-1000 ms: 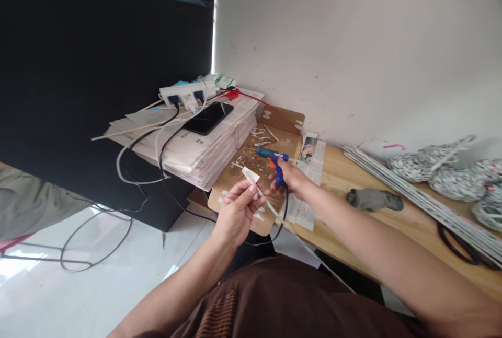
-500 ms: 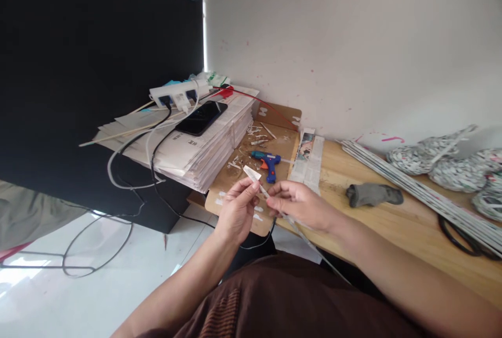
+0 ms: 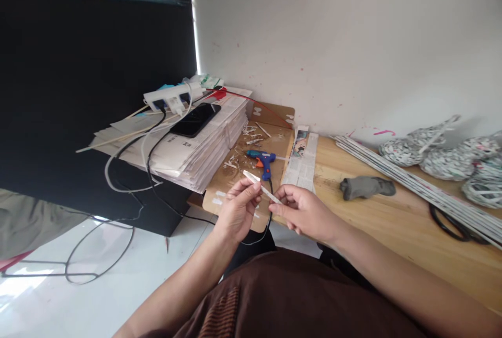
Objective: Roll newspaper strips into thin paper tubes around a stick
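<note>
Wooden tabletop (image 3: pixel 368 228) meets a pink-flecked white wall (image 3: pixel 333 35). We find a thin paper tube (image 3: pixel 270 193) just below mid-view, flared at its upper end. We record the left hand (image 3: pixel 238 207) closed in a pinch on it; the right hand (image 3: pixel 301 210), at three o'clock from the left, pinches the lower end. We note a blue hot-glue gun (image 3: pixel 266 159) lying on cardboard (image 3: pixel 274 135), one o'clock from the left hand.

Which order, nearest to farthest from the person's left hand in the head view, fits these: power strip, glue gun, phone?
From the left hand:
1. Glue gun: just beyond, slightly right, on the cardboard.
2. Phone: beyond and left, on the paper stack.
3. Power strip: past the phone, farther left, on that stack.
</note>
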Demonstrator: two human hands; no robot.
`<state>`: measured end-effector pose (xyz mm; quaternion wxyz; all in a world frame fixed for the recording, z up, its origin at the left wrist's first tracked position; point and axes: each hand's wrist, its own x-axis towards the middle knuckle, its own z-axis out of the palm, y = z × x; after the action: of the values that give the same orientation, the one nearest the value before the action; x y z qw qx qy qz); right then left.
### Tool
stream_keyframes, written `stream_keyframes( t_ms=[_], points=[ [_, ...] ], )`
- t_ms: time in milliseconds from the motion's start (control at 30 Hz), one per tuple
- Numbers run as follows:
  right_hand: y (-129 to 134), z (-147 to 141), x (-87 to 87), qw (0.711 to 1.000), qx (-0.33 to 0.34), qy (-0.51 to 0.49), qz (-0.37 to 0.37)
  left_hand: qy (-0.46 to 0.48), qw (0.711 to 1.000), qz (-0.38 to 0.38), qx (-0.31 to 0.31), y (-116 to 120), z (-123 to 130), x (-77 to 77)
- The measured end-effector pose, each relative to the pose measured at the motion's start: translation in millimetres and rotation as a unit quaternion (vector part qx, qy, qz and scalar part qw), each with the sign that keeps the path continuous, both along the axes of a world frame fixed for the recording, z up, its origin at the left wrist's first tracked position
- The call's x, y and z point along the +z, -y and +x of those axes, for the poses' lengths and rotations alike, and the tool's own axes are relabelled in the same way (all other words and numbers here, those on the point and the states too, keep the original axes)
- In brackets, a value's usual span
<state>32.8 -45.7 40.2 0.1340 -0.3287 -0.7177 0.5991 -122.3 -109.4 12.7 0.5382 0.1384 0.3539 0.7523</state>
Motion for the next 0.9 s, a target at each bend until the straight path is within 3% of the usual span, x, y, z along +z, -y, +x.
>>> stream_keyframes(
  t_ms=[67,133,200,267,333,400,433,500,567,633,700,800,833,900],
  points=[
    [3,4,1.2,0.982,-0.019,0.008,0.186,0.005,1.000,-0.003,-0.001,-1,1,0.0],
    [5,7,3.5,0.959,-0.020,0.016,0.282,0.005,1.000,-0.004,-0.008,-1,2,0.6],
    [3,9,5.4,0.972,-0.006,0.027,0.235,0.004,1.000,-0.004,-0.014,-2,3,1.7],
    [-1,11,5.4,0.997,0.025,0.028,0.074,0.005,1.000,-0.005,-0.023,-2,4,3.0],
    [-5,13,3.6,0.992,0.065,0.019,-0.103,0.005,0.999,-0.010,-0.037,-1,5,3.6],
    [-7,16,0.9,0.982,0.081,0.013,-0.172,0.003,0.999,-0.016,-0.046,0,5,3.1],
    [-6,17,-0.2,0.987,0.073,0.015,-0.142,0.003,0.999,-0.019,-0.044,0,5,2.5],
    [-3,20,-1.5,0.999,0.035,0.029,0.016,0.008,0.999,-0.024,-0.027,-1,6,0.7],
    [1,23,-2.0,0.980,-0.001,0.043,0.194,0.012,0.999,-0.029,-0.014,-3,6,-1.0],
    [4,26,-2.8,0.966,-0.010,0.049,0.256,0.011,0.999,-0.030,-0.019,-5,8,-2.1],
    [3,28,-5.0,0.986,0.013,0.047,0.161,0.007,0.999,-0.029,-0.035,-7,9,-2.7],
    [0,31,-9.0,0.995,0.066,0.028,-0.072,0.001,0.998,-0.023,-0.051,-8,11,-3.4],
    [0,32,-9.8,0.992,0.069,0.023,-0.101,-0.001,0.999,-0.022,-0.049,-8,11,-3.8],
    [1,34,-9.4,0.999,0.038,0.018,-0.028,-0.001,0.999,-0.021,-0.037,-7,11,-5.0]
  ],
)
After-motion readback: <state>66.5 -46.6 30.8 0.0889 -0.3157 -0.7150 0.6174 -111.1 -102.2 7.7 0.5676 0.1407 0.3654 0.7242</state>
